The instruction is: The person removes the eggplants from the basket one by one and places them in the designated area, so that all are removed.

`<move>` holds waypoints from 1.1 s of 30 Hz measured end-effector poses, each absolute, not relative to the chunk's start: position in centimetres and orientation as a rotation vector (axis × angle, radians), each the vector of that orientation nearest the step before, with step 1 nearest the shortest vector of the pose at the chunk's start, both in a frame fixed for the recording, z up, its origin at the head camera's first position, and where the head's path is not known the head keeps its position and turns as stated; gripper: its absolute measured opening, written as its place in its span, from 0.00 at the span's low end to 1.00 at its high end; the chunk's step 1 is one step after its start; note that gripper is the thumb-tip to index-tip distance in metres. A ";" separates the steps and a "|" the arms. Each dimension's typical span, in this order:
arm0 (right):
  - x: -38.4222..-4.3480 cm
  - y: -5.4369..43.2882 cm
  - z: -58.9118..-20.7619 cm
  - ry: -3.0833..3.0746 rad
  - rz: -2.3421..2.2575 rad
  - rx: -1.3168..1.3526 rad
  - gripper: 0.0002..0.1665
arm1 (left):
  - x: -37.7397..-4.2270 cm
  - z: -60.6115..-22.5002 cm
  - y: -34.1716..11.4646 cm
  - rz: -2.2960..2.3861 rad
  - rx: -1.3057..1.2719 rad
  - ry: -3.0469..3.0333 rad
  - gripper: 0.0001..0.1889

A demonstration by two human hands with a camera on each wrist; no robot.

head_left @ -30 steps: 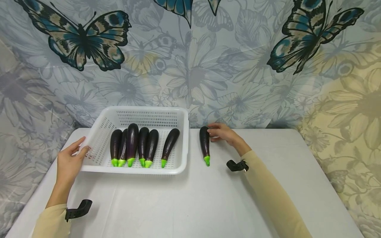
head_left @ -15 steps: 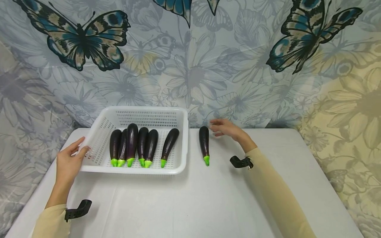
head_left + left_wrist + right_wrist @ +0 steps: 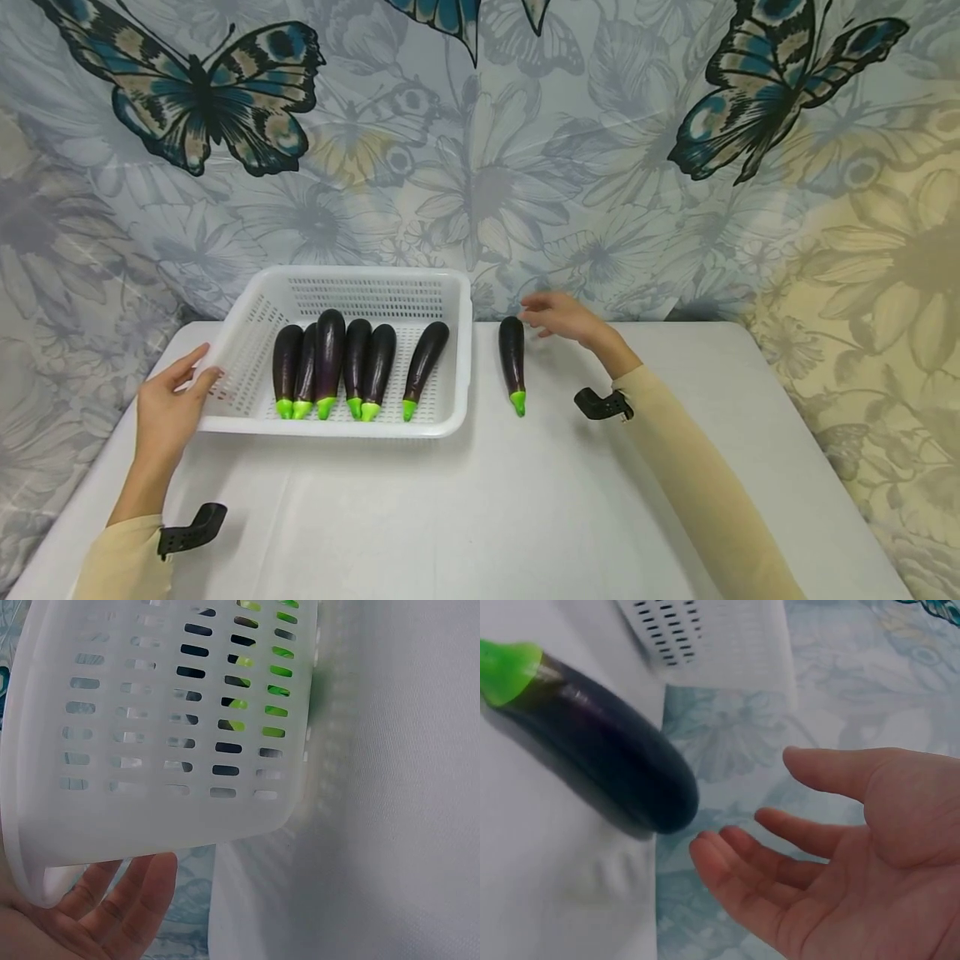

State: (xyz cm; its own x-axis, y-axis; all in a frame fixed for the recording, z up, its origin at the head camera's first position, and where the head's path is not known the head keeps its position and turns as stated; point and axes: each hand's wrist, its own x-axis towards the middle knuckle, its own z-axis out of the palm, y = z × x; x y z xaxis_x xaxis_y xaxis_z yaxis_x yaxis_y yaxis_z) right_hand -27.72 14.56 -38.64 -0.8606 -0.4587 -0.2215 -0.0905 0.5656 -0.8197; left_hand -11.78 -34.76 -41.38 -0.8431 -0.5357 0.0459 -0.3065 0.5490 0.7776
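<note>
A person in cream-coloured sleeves works with both hands at a bench [image 3: 480, 517] covered in white. On the left part of the bench stands a white plastic basket [image 3: 315, 427], rectangular, with slotted walls. The left hand [image 3: 163, 412] grips the basket by its left side: the thumb lies over the rim, and the other fingers are on the outer side. In the left wrist view, several of these fingers show at a corner of the rim.

Inside the basket lie six dark purple eggplants [image 3: 330, 354] with bright green stem ends, all pointing towards the person. Five are close together in a row; the sixth lies apart on the right, its rounded end leaning right.

A lone eggplant [image 3: 512, 354] lies on the bench to the right of the basket, well clear of its wall, green end towards the person and rounded end near the far edge. The right hand [image 3: 566, 321] is just beside that rounded end. Its fingers are loosely extended and hold nothing; the right wrist view shows thumb and fingers spread apart, with a gap between the fingertips and the eggplant.

A black strap [image 3: 193, 531] circles the left cuff and another black strap [image 3: 603, 405] the right. Behind hangs a pale floral backdrop [image 3: 487, 183] with large blue and black butterflies.
</note>
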 end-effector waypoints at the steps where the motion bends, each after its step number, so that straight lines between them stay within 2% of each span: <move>1: -27.6 14.4 -38.5 2.394 -1.211 -0.460 0.32 | -11.8 -41.4 -34.8 -1.180 0.702 -2.510 0.26; 13: -27.0 11.9 -36.4 2.361 -1.419 -0.574 0.28 | -11.9 -41.2 -34.9 -1.209 0.714 -2.526 0.27; 20: -27.2 9.8 -35.5 2.236 -1.514 -0.530 0.28 | -11.8 -41.2 -35.0 -1.208 0.708 -2.501 0.26; 33: -27.6 5.9 -34.6 2.282 -1.403 -0.563 0.28 | -11.9 -41.6 -35.0 -1.232 0.728 -2.487 0.26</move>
